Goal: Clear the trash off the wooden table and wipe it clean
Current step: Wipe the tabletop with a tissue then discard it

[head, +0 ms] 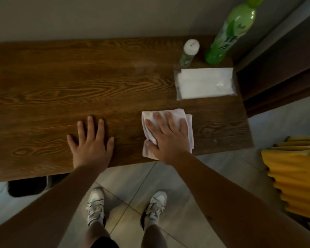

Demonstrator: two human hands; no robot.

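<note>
Head view looks down over your 2 bare forearms onto the wooden table (61, 83), which runs along a pale wall. Your right hand (168, 138) lies flat on a folded white cloth (170, 113), fingers spread apart and pressing down on it, the thumb at the cloth's left edge; nothing is pinched or gripped. The cloth sits near the table's front edge, toward the right end, and its far corners show beyond your fingertips. Your left hand (90, 142) rests palm-down on bare wood just left of the cloth, fingers splayed and holding nothing, apart from the cloth. Behind your right hand, well clear of it, a clear packet of white tissues (204, 83) lies flat near the right end. Past that, by the wall, a small bottle with a white cap (189, 51) stands upright, and a tall green bottle (229, 33) stands beside it at the back right corner. The wood surface looks streaked in places, possibly damp, though the dim, blurred picture makes that hard to judge. Below the table edge you can see your 2 white sneakers (95, 206) on the tiled floor (132, 181), and a yellow pleated object (297, 176) at the right.
</note>
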